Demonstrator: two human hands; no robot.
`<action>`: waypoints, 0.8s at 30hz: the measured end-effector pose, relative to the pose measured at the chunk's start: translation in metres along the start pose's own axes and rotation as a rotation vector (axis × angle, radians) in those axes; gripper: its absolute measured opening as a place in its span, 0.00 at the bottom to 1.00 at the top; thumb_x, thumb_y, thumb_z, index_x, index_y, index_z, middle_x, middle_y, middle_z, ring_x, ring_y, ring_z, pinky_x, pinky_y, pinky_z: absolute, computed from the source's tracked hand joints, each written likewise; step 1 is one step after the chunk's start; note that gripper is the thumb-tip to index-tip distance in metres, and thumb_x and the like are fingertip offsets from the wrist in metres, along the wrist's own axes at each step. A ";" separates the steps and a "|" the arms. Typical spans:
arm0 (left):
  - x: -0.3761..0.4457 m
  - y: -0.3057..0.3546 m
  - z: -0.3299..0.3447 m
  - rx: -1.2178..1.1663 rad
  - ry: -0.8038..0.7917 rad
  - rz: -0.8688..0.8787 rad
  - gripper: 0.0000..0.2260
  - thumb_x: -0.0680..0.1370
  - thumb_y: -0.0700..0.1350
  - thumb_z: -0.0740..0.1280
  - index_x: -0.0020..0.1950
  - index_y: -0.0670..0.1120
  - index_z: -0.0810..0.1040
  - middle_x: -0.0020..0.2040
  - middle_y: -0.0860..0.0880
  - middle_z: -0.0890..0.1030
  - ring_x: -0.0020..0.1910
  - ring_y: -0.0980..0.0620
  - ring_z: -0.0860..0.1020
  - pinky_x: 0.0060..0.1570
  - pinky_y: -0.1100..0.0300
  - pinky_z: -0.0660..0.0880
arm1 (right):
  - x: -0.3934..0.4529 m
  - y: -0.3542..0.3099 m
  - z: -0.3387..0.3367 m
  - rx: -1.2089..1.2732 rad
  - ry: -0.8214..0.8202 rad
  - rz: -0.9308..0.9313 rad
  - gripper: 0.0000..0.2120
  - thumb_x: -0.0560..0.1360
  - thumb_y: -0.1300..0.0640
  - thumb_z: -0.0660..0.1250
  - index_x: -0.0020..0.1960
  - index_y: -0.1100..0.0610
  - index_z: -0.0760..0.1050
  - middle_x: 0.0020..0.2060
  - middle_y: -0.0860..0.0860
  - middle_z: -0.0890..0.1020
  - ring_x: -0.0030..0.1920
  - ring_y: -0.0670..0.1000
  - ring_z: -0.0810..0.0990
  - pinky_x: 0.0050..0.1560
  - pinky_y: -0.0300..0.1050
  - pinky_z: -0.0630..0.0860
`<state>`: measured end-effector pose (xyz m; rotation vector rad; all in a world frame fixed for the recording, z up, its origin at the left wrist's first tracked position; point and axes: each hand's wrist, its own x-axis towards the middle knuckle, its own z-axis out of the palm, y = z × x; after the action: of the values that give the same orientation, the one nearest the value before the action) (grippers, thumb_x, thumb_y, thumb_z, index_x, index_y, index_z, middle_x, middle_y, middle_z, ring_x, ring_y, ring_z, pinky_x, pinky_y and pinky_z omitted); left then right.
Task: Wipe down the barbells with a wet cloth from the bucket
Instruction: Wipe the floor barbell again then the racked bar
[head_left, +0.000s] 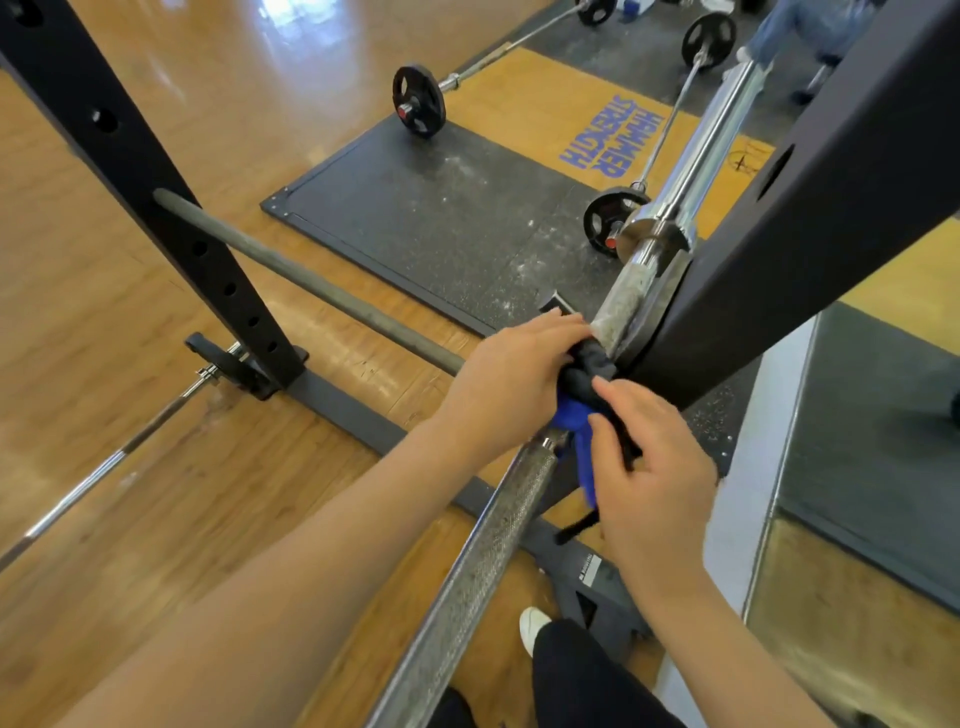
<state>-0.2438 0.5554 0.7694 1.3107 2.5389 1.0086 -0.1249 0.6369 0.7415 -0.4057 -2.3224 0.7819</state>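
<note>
Knurling covers the barbell (467, 566) nearest us; the shaft runs from the lower edge of the view up and to the right, toward the rack upright (810, 218). Beside it at the bottom we see a dark trouser leg (587, 675) and a white shoe (532, 626). Our right hand (652, 467) pinches the hanging end of the cloth (582, 395) (blue where it hangs, darker where it is bunched on the bar), thumb and fingers curled on the fabric. Our left hand (511, 382) curls over the bunched part and presses it round the shaft, just below the rack hook. Beyond the cloth, the bar section resting in the hook looks chalk-coated and dull, then comes the chrome collar and sleeve (706, 156). A grey safety bar (311, 280) passes behind the left hand to the left upright (156, 176). Farther out on the wooden floor (104, 364) lies a black rubber mat (441, 218) dusted with white, possibly chalk. Two more plate-loaded barbells (418, 101) rest on the platform marked HAMMER STRENGTH (613, 137).
</note>
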 end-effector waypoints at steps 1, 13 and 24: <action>-0.002 0.002 0.002 0.009 -0.055 -0.026 0.18 0.78 0.38 0.57 0.67 0.42 0.73 0.68 0.46 0.74 0.69 0.48 0.68 0.69 0.53 0.62 | 0.001 0.003 0.002 0.002 -0.052 -0.006 0.18 0.77 0.56 0.60 0.64 0.62 0.74 0.57 0.46 0.74 0.60 0.39 0.70 0.61 0.24 0.62; -0.004 0.004 0.006 -0.034 -0.171 0.080 0.20 0.80 0.44 0.63 0.71 0.42 0.68 0.72 0.48 0.68 0.74 0.51 0.61 0.69 0.57 0.61 | -0.013 0.031 0.004 0.093 -0.100 0.046 0.20 0.76 0.56 0.57 0.66 0.61 0.66 0.64 0.51 0.70 0.66 0.28 0.61 0.62 0.22 0.59; -0.006 -0.001 0.006 0.065 -0.109 0.019 0.23 0.79 0.49 0.62 0.74 0.48 0.65 0.75 0.47 0.62 0.76 0.48 0.56 0.73 0.53 0.54 | -0.027 0.020 -0.004 0.167 -0.380 0.258 0.37 0.71 0.41 0.68 0.70 0.33 0.47 0.67 0.20 0.45 0.69 0.27 0.48 0.63 0.19 0.49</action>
<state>-0.2380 0.5534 0.7630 1.3694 2.5024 0.8402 -0.1010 0.6414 0.7185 -0.5260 -2.5543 1.2633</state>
